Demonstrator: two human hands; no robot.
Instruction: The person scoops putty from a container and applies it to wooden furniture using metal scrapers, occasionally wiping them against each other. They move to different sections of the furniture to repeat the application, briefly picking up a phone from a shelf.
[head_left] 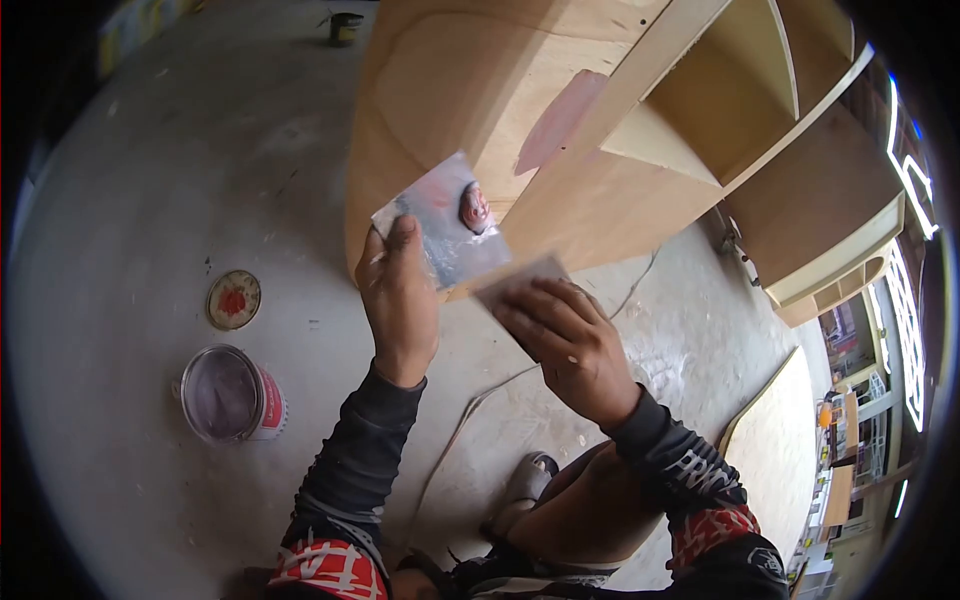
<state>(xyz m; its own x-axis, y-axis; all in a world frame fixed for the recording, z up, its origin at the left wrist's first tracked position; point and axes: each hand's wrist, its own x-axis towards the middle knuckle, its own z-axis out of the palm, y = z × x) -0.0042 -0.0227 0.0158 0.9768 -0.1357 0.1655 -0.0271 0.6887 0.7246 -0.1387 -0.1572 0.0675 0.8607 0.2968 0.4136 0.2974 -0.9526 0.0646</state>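
Note:
My left hand (398,290) grips a flat, shiny mixing plate (450,252) by its lower left edge, thumb on top. Towards the plate's right side lies a lump of putty (475,207), streaked red and pinkish grey, with smears around it. In my right hand (565,340) is a thin, flat grey spreader (510,285), fingers pressed over its face. Its left corner is close to the plate's lower right edge. Just beyond both hands stands a plywood cabinet (420,90), with a pinkish patch of filler (562,120) on its panel.
On the floor to the left stands an opened can (272,402) of greyish-mauve paste, its lid (234,300) lying nearby. A cable (470,408) crosses the floor between my arms. Cabinet shelves (720,90) rise at the right, and a pale board (770,450) lies lower right. A small dark tin (345,29) sits far back.

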